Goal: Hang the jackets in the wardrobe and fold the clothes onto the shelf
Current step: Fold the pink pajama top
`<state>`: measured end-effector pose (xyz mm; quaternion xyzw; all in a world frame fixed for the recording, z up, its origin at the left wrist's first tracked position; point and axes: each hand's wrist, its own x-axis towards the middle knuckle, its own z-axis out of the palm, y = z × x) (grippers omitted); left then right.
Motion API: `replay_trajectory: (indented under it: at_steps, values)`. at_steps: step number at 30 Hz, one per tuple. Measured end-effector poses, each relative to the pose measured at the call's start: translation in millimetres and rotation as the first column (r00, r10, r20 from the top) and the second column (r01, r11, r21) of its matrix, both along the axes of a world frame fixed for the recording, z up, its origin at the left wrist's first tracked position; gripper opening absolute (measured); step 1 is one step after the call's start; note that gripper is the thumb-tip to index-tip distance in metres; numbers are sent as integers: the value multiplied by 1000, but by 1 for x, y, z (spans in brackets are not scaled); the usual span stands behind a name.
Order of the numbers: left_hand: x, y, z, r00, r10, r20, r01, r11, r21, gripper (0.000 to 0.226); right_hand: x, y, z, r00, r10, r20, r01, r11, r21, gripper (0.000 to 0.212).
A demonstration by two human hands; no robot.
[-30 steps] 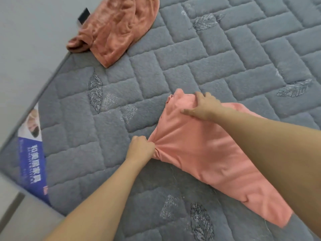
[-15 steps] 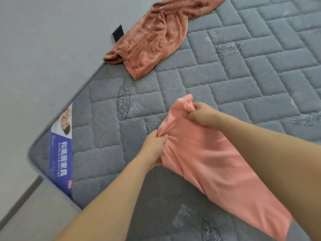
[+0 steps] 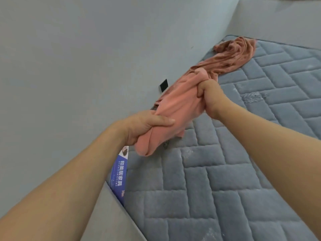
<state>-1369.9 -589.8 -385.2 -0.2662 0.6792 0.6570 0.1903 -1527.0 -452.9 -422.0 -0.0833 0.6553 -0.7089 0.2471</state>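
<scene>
Pink garment (image 3: 180, 108) bunched between 2 hands above the mattress's (image 3: 225, 188) left edge.
Left hand (image 3: 144, 126) is gripping its near end, right hand (image 3: 209, 96) is clutching its far end; a rust-coloured cloth (image 3: 231, 56) is lying farther away.

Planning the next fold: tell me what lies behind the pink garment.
Behind the pink garment, gripped by the left hand and right hand, lie a rust cloth on the mattress and a black tag. The cloth's near end is covered.

A rust-brown garment (image 3: 227, 60) lies crumpled on the grey quilted mattress (image 3: 225, 180).
</scene>
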Motion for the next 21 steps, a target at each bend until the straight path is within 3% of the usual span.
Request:
replay_trajectory:
  at_steps: [3,6,9,14,16,17,19,21]
  values:
    - [4,47,-16,997,-43,59,44,999,-10,51,8,54,-24,999,-14,43,11,998,69,32]
    - [16,115,-64,968,-124,219,119,992,38,44,28,128,-73,989,-59,134,31,978,204,46]
    - [39,206,-133,925,-220,310,200,975,96,24,66,220,-122,967,-97,238,-4,920,391,30]
    - [92,338,-210,850,-357,386,337,934,122,39,127,354,-202,916,-121,382,-142,792,593,31]
    - [100,357,-222,812,-389,436,360,921,150,65,134,372,-217,879,-182,440,-192,711,677,19]
    - [100,359,-225,804,-396,443,369,917,150,63,134,371,-217,871,-192,452,-203,699,686,12]
    - [94,345,-219,821,-362,441,353,930,106,36,127,358,-213,883,-195,426,-179,700,691,11]
    - [80,317,-208,849,-269,454,271,961,63,28,116,340,-207,916,-188,354,-126,703,700,31]
